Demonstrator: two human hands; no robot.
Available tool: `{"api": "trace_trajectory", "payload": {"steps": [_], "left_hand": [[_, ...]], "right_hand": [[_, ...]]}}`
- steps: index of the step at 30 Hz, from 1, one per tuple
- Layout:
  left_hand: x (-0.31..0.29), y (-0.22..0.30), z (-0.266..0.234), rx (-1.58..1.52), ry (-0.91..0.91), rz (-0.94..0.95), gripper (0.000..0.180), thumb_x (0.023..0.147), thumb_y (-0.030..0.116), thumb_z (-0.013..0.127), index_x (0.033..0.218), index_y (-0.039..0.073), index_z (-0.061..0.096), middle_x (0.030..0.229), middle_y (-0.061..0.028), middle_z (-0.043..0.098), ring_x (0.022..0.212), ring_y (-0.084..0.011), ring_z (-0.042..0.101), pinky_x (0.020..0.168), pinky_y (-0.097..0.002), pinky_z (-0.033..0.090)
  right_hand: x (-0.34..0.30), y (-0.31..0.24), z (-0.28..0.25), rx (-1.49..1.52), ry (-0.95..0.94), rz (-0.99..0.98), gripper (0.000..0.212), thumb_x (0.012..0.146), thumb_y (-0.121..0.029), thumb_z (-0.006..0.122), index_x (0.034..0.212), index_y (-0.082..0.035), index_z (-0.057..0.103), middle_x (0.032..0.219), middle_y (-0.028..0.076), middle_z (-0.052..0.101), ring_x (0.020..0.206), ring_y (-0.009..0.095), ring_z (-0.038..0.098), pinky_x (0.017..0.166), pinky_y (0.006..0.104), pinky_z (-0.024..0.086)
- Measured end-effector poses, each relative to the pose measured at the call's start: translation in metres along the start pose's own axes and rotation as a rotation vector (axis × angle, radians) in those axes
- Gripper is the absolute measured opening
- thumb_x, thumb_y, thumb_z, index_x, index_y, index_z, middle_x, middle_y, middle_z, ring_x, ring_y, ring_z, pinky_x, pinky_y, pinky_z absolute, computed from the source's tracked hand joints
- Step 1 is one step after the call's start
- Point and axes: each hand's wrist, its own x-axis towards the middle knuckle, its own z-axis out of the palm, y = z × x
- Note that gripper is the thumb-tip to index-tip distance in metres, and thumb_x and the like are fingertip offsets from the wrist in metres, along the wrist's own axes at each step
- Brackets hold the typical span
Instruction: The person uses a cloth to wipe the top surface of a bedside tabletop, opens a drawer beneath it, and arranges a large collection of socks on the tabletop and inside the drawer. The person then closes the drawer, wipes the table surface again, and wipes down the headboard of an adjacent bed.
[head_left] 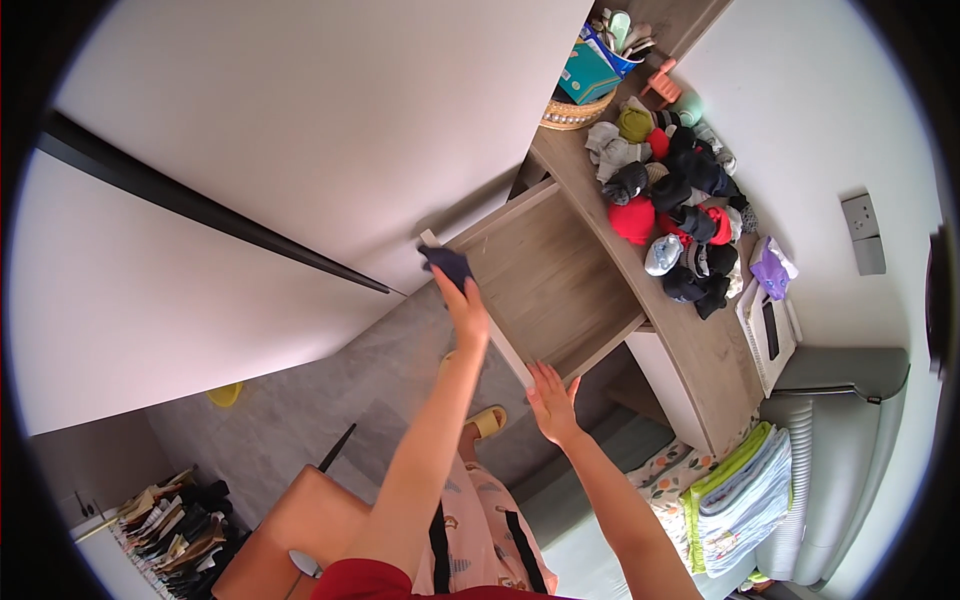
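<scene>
My left hand [465, 308] is raised and holds a dark blue sock [448, 264] at the front edge of an open wooden drawer [545, 275]. My right hand [551, 398] rests with fingers spread on the drawer's white front edge [508, 352], nearer to me. The drawer's inside shows bare wood. On the wooden shelf top [700, 350] to the right lies a pile of rolled socks [680, 215] in black, red, grey and green.
A woven basket [578, 110] with a teal box and small items stands at the shelf's far end. A purple toy [772, 268] and a white device [768, 335] lie near the pile. Folded towels [745, 490] sit lower right. White cabinet doors [300, 150] fill the left. Shoes [180, 520] line the floor.
</scene>
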Motion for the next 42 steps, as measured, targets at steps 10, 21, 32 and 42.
{"api": "trace_trajectory", "payload": {"steps": [10,21,32,42], "left_hand": [[-0.122,-0.003,0.003,-0.025,-0.229,-0.252,0.068,0.094,0.021,0.04,0.139,-0.008,-0.003,0.147,-0.0247,0.0,0.138,-0.0317,0.001,0.11,-0.035,0.003],[0.08,-0.047,-0.008,-0.609,0.053,-0.224,0.059,0.093,0.045,0.041,0.136,0.006,0.03,0.128,-0.0083,0.046,0.115,-0.0205,0.044,0.1,-0.0323,0.033],[-0.175,-0.021,0.012,-0.716,-0.023,-0.999,0.051,0.095,0.047,0.028,0.124,0.009,0.045,0.119,-0.0056,0.054,0.11,-0.0212,0.05,0.093,-0.0353,0.042],[-0.214,0.012,-0.035,-0.582,-0.294,-1.225,0.037,0.09,0.022,0.037,0.12,0.003,0.046,0.117,-0.0104,0.054,0.108,-0.0216,0.053,0.093,-0.0369,0.043]], "right_hand": [[-0.001,0.009,-0.003,0.033,-0.003,-0.001,0.055,0.095,-0.046,0.023,0.136,-0.012,0.036,0.143,0.009,0.031,0.134,0.023,0.024,0.104,0.0566,-0.008],[0.001,0.002,0.002,0.011,-0.009,0.004,0.057,0.094,-0.049,0.024,0.135,-0.013,0.036,0.142,0.01,0.03,0.133,0.027,0.024,0.104,0.0586,-0.004],[-0.002,0.002,0.0,0.022,0.023,0.015,0.054,0.094,-0.048,0.025,0.135,-0.015,0.037,0.142,0.008,0.032,0.133,0.026,0.025,0.105,0.0597,-0.002],[-0.023,0.011,0.009,0.5,0.333,0.065,0.044,0.091,-0.037,0.042,0.124,-0.008,0.049,0.134,0.015,0.041,0.127,0.032,0.033,0.107,0.0424,0.02]]}}
